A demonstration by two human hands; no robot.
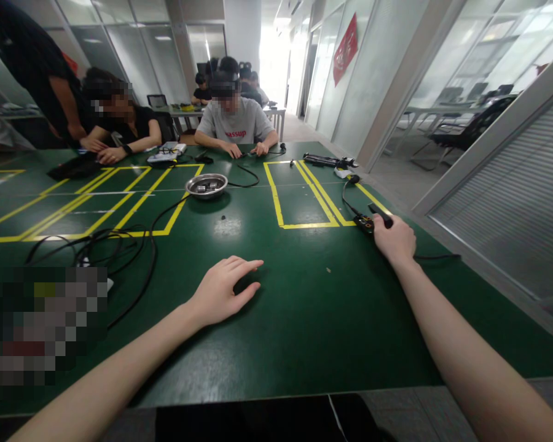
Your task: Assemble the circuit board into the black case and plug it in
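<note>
My left hand (223,290) rests on the green table (295,331), thumb and index finger apart, with nothing in it. Over on the right, my right hand (396,236) is closed around a small black device (364,223) with a cable; its exact kind is partly hidden by my fingers. A black part (380,214) of it shows above my fingers. A thin black cable (437,256) lies beside my right wrist. Ahead of my left hand stands a round metal bowl (206,185) with small metal pieces inside.
Coiled black cables (115,245) lie at the left, next to a blurred-out object (41,325). Yellow tape (308,226) marks rectangles on the table. A black folded tripod-like item (327,161) lies at the far right. People (235,120) sit working across the table.
</note>
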